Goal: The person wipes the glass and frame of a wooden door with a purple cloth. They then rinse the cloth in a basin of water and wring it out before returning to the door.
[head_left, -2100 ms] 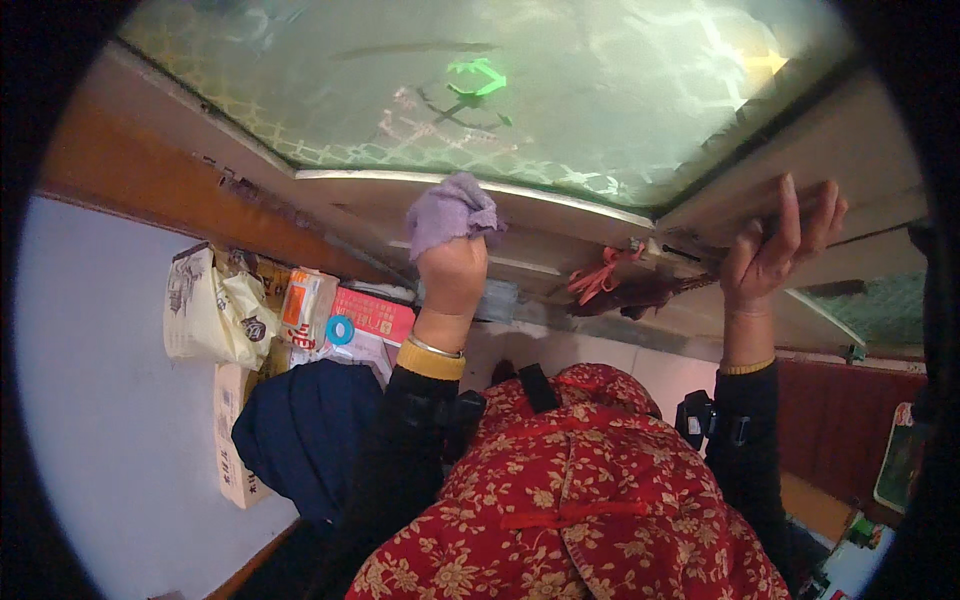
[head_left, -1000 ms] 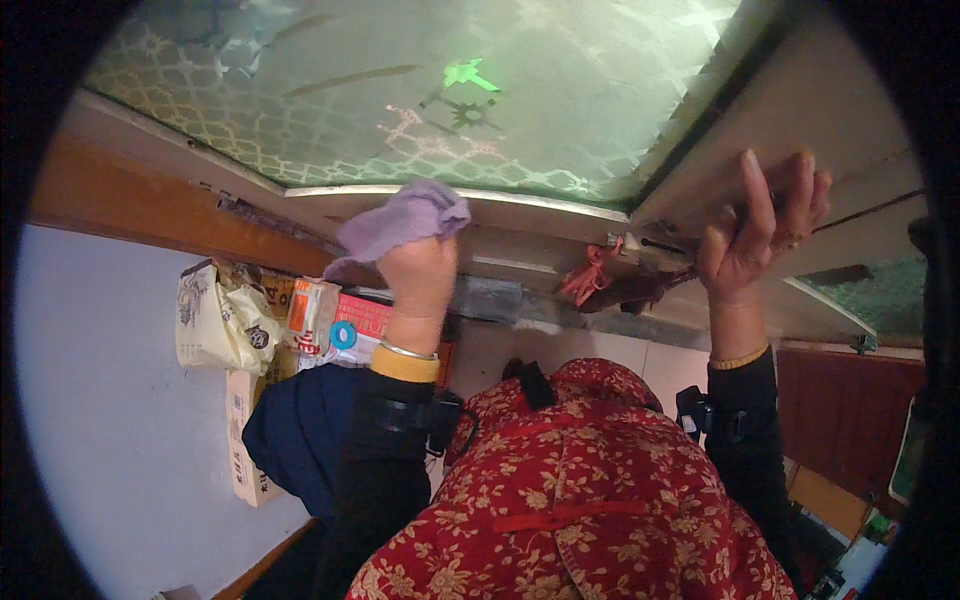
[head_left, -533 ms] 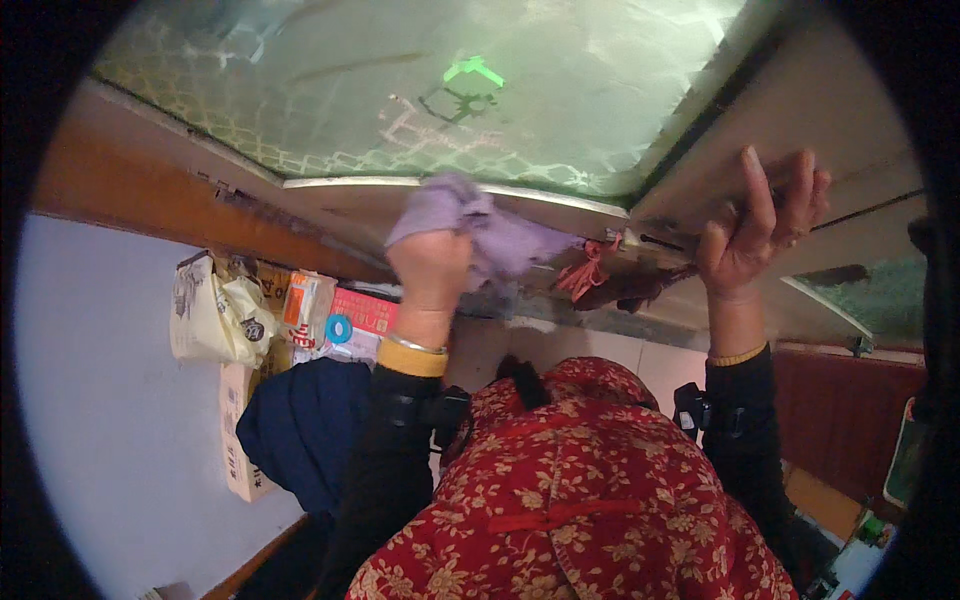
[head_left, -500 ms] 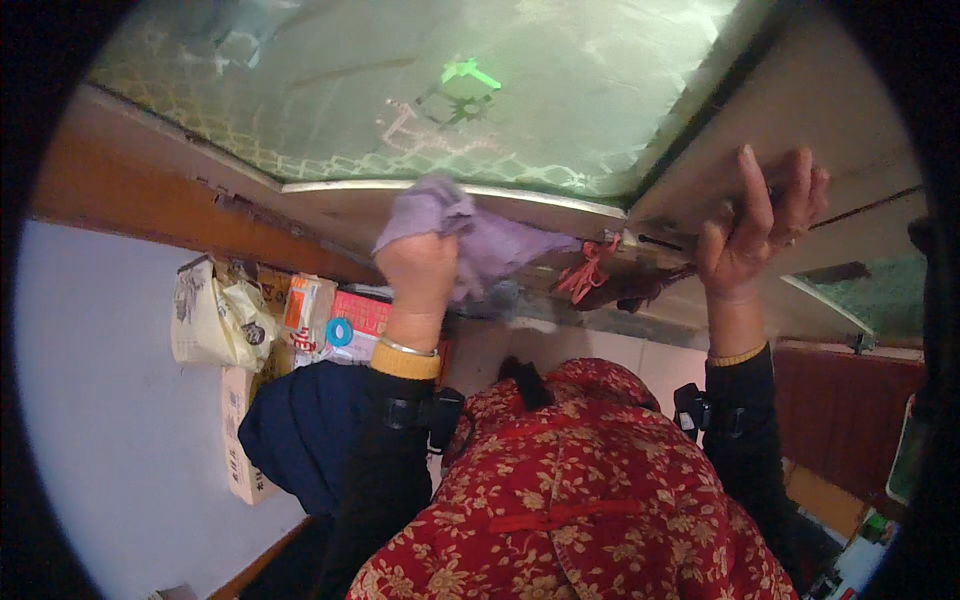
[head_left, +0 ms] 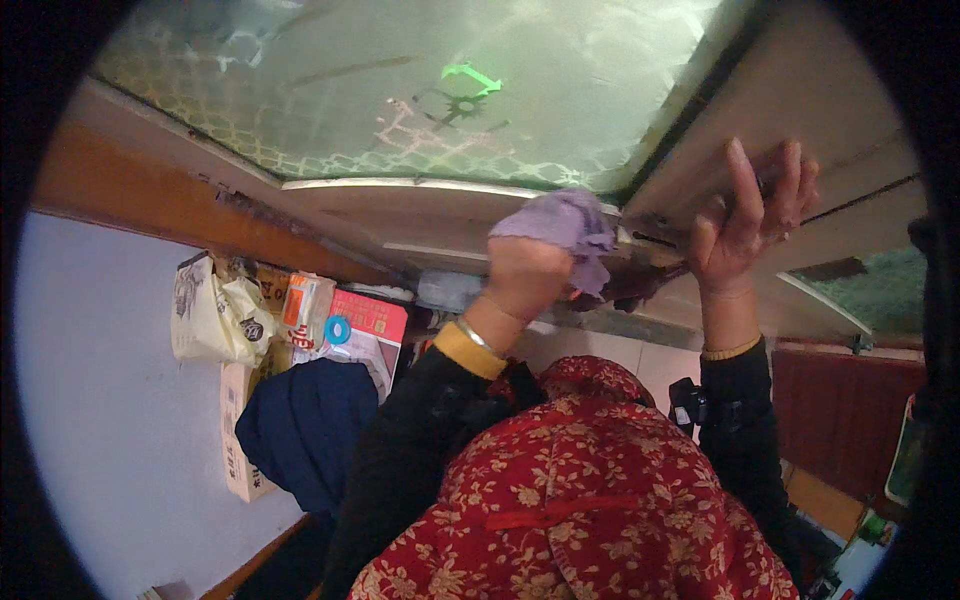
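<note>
Your left hand (head_left: 522, 275) with a lilac cloth (head_left: 560, 220), in what appeared to be wiping.
Good work here probably called for firm, even pressure along the pale frame strip (head_left: 410, 184), with the cloth's loose folds tucked in. You had that hand closed tightly around the cloth, by the lower right corner of the patterned glass pane (head_left: 560, 90). Your right hand (head_left: 745, 225), fingers spread and holding nothing visible, stood at the beige panel (head_left: 850, 110); its contact could not be told.

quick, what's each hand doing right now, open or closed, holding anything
Left hand: closed, holding a purple cloth.
Right hand: open, nothing visibly held, appearing to rest against the pale frame.
</note>
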{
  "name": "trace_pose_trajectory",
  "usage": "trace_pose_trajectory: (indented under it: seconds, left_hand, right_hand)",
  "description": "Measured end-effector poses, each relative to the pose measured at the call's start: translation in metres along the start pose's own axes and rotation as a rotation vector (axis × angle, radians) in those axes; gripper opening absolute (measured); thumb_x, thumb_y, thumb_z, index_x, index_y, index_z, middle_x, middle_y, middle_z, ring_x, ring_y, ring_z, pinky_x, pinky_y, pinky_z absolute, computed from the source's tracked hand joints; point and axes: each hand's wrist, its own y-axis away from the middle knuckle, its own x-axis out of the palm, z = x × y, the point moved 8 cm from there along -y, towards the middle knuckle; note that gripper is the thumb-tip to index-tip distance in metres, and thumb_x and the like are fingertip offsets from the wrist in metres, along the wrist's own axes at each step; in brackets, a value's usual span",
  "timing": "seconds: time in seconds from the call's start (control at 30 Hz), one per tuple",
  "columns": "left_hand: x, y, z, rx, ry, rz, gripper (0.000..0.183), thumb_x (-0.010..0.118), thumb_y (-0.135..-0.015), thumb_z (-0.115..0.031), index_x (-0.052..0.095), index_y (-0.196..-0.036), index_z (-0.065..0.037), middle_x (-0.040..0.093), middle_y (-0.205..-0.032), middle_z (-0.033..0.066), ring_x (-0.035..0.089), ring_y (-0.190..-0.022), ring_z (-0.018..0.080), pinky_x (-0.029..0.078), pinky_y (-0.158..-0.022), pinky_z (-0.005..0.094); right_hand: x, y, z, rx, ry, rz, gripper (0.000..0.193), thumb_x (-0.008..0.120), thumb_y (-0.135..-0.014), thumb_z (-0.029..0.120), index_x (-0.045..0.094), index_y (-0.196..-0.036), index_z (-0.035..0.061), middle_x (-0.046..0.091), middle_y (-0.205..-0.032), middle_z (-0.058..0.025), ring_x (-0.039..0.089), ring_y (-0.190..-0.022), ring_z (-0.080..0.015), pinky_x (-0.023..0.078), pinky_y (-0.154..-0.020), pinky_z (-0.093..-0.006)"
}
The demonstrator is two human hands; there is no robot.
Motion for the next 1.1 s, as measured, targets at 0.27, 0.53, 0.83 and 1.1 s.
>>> trace_pose_trajectory:
  seconds: [0.27,0.53,0.83,1.1]
  left_hand:
    - [-0.073,0.019,0.068,-0.171,-0.112,-0.190,0.024,0.070,-0.075,-0.017,0.067,-0.096,-0.007,0.066,-0.090,0.0137,0.063,-0.081,0.0354,0.051,-0.072,0.0428]
    - [-0.038,0.017,0.032,-0.127,-0.286,-0.082,0.026,0.073,-0.071,-0.015,0.067,-0.095,-0.009,0.066,-0.093,0.0139,0.062,-0.084,0.0360,0.049,-0.076,0.0430]
    - [0.021,-0.014,-0.033,-0.110,0.058,0.043,0.026,0.072,-0.071,-0.017,0.064,-0.095,-0.011,0.066,-0.092,0.0109,0.064,-0.072,0.0344,0.053,-0.062,0.0423]
    - [0.005,-0.008,-0.028,-0.056,-0.072,0.000,0.028,0.073,-0.069,-0.016,0.065,-0.095,-0.010,0.065,-0.087,0.0121,0.064,-0.074,0.0342,0.053,-0.063,0.0418]
  right_hand:
    - [0.001,0.006,-0.004,0.016,-0.032,0.029,0.047,0.045,-0.090,0.038,0.058,-0.132,0.0218,0.037,-0.151,-0.0175,0.024,-0.145,-0.0346,0.011,-0.117,-0.0476]
    - [0.003,0.006,-0.004,0.020,-0.029,0.026,0.046,0.046,-0.089,0.036,0.059,-0.131,0.0218,0.039,-0.149,-0.0196,0.024,-0.145,-0.0347,0.009,-0.117,-0.0467]
    - [0.004,0.009,-0.006,0.027,-0.050,0.021,0.049,0.037,-0.096,0.048,0.060,-0.131,0.0222,0.041,-0.148,-0.0189,0.025,-0.144,-0.0329,0.007,-0.118,-0.0445]
    - [0.005,0.010,-0.007,0.034,-0.082,0.027,0.050,0.037,-0.097,0.049,0.061,-0.131,0.0212,0.039,-0.150,-0.0181,0.021,-0.146,-0.0320,0.003,-0.119,-0.0425]
